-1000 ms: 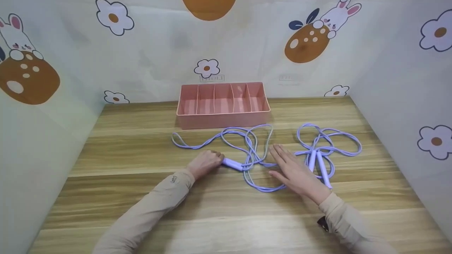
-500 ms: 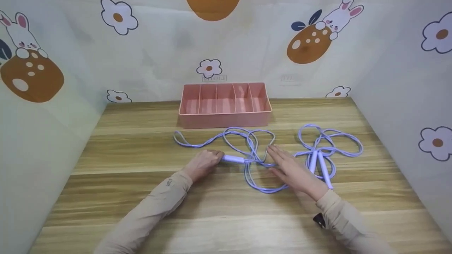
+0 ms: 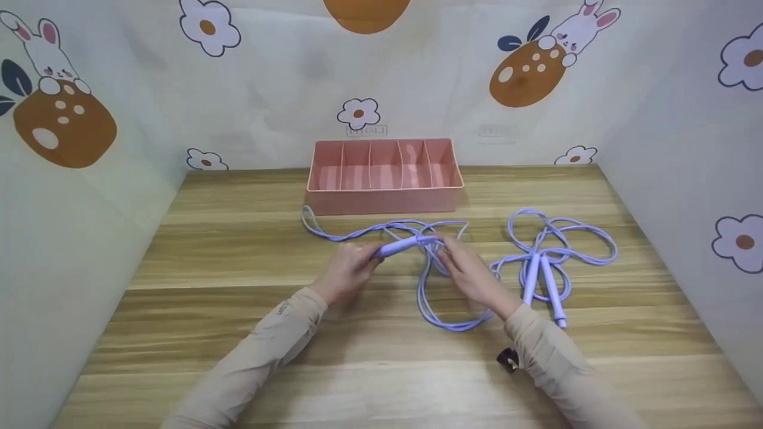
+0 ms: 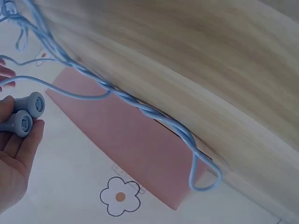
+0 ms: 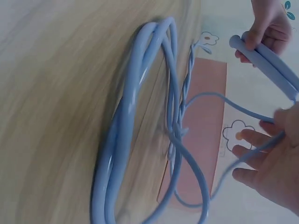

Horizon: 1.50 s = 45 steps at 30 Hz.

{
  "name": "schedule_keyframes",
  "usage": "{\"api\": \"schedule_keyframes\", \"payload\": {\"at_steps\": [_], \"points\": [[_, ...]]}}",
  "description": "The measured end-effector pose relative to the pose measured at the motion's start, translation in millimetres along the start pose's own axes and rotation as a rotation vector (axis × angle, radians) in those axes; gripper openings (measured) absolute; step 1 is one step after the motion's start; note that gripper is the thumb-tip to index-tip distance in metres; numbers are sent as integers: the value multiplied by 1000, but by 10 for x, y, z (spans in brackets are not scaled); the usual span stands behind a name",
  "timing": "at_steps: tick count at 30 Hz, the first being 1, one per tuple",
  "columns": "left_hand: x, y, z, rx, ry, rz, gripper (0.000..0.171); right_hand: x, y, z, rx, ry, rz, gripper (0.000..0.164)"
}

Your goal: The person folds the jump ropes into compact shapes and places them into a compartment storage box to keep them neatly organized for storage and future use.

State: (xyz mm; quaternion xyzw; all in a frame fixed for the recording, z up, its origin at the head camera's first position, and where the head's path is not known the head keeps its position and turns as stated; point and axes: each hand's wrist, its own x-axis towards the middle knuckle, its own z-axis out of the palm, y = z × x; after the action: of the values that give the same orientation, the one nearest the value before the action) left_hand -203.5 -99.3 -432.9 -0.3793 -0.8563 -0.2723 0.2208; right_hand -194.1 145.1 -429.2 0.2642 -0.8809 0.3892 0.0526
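Observation:
In the head view my left hand [image 3: 349, 268] holds the paired handles [image 3: 398, 245] of a lilac jump rope, lifted off the table. The left wrist view shows the round ends of both handles [image 4: 29, 114] between thumb and fingers. My right hand [image 3: 474, 274] is where the cord leaves the handles. In the right wrist view its fingers [image 5: 252, 158] are spread and lightly bent, with cord [image 5: 247, 156] running across them. The rest of this rope [image 3: 420, 292] lies in loose loops on the table, partly hidden by the right hand.
A pink box [image 3: 384, 201] with several compartments stands at the back, against the patterned wall. A second lilac jump rope [image 3: 587, 260] lies coiled at the right, its two handles [image 3: 549, 286] towards the front. Cord links visually with the loops near my right hand.
My left hand has raised the handles and tilted their cord end up and away. The right hand has moved left and up from the table to the cord beside the handles.

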Motion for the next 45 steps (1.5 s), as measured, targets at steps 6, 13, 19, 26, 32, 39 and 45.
{"api": "schedule_keyframes", "payload": {"at_steps": [6, 13, 19, 26, 32, 39, 45], "points": [[125, 162, -38, -195, 44, -161, 14, 125, -116, 92, 471, 170, -6, 18], [257, 303, -55, -658, 84, -451, 22, 244, -277, 193, 645, 302, -76, 30], [284, 331, -70, -1004, 125, -634, 29, 269, -382, 238, 682, 278, -27, 23], [321, 336, -146, -1080, 190, -737, 28, 221, -532, 240, 364, 274, -47, 29], [368, 371, -216, -1096, 218, -760, 33, 215, -291, 378, 459, 91, 41, 18], [390, 380, -219, -1089, 288, -807, 31, 201, -180, 488, -95, 164, -71, 44], [427, 360, -240, -1062, 404, -912, 29, 183, -302, 496, -102, 251, -29, 40]]}}
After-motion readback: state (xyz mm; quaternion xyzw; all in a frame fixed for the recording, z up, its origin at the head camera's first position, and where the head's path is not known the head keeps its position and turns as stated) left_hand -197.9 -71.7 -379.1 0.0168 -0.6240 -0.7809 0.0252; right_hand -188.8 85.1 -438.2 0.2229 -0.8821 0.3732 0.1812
